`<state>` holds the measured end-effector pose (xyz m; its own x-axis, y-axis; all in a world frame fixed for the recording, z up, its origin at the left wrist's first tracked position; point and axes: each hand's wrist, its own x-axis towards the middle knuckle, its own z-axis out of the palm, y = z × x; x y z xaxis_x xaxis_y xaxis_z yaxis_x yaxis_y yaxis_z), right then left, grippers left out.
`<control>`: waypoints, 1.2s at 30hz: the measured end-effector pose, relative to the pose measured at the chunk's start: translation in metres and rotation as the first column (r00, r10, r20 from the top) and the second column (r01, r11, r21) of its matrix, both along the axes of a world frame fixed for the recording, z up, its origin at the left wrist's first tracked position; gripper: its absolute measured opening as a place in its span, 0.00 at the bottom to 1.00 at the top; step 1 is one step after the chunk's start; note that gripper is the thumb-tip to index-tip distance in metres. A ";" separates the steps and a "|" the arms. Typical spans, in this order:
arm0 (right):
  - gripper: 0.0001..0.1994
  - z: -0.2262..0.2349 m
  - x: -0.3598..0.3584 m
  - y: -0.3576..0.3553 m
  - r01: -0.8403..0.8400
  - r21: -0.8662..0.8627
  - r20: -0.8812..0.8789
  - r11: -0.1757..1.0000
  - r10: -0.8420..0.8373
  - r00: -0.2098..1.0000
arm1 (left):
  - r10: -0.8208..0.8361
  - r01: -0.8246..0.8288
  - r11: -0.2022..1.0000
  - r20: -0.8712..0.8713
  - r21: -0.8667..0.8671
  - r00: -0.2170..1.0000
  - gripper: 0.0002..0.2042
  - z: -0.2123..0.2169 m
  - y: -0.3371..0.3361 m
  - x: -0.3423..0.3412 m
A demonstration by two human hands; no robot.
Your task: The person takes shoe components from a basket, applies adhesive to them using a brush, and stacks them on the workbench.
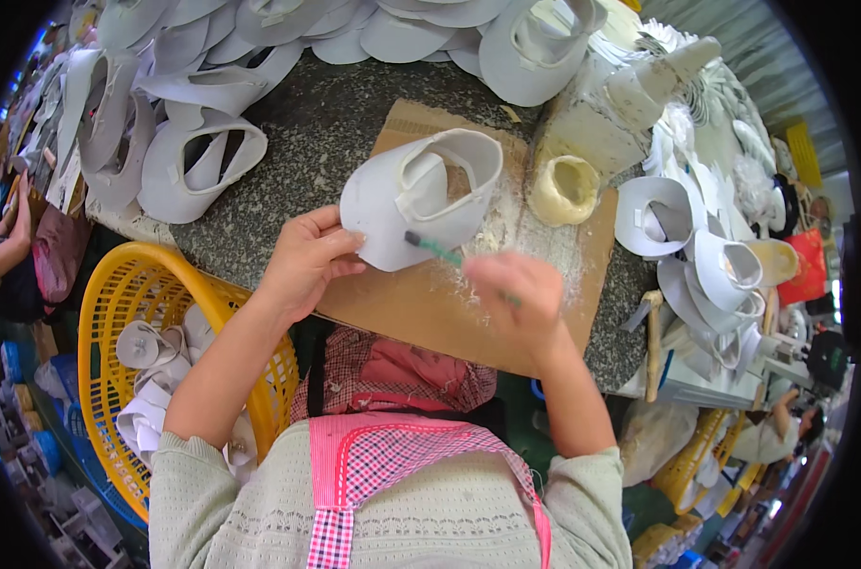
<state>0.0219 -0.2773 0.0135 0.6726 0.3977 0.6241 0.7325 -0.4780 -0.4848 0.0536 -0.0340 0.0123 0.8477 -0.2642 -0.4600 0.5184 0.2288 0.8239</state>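
My left hand (312, 256) pinches the near-left edge of a white shoe upper (378, 194), thumb on top. The upper is tilted above a cardboard sheet (393, 313), its opening facing up and to the right. A green-handled brush (435, 248) with a dark head is gripped in my right hand (516, 289), which is slightly blurred. The brush head lies over the lower part of the upper; whether it touches cannot be told. Right of the upper stands a cream-coloured pot (565, 190) crusted with what looks like dried glue.
More white uppers (203, 166) are heaped along the far and left sides of the speckled table (302, 123). Others (653, 216) stack up at right, near a hammer-like wooden tool (653, 346). A yellow basket (118, 275) with white pieces stands by my left arm. People work at both sides.
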 end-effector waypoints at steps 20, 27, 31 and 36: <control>0.04 0.028 0.022 -0.011 0.165 0.689 -0.708 0.706 0.607 0.362 | -0.395 0.490 0.854 0.398 -0.173 0.828 0.19 0.001 -0.034 0.041; 0.03 0.059 0.001 -0.074 0.553 0.558 -0.436 0.619 -0.348 0.830 | -0.087 0.028 0.992 0.491 0.126 0.867 0.13 0.028 -0.006 0.038; 0.06 0.015 0.030 -0.085 0.526 0.203 -0.368 0.826 -0.433 0.823 | 0.000 -0.121 0.981 0.628 0.151 0.778 0.14 0.069 -0.001 0.027; 0.07 0.019 0.007 -0.106 0.382 0.234 0.070 0.894 -0.407 0.910 | -0.102 -0.064 0.965 0.587 0.255 0.803 0.12 0.067 0.018 0.023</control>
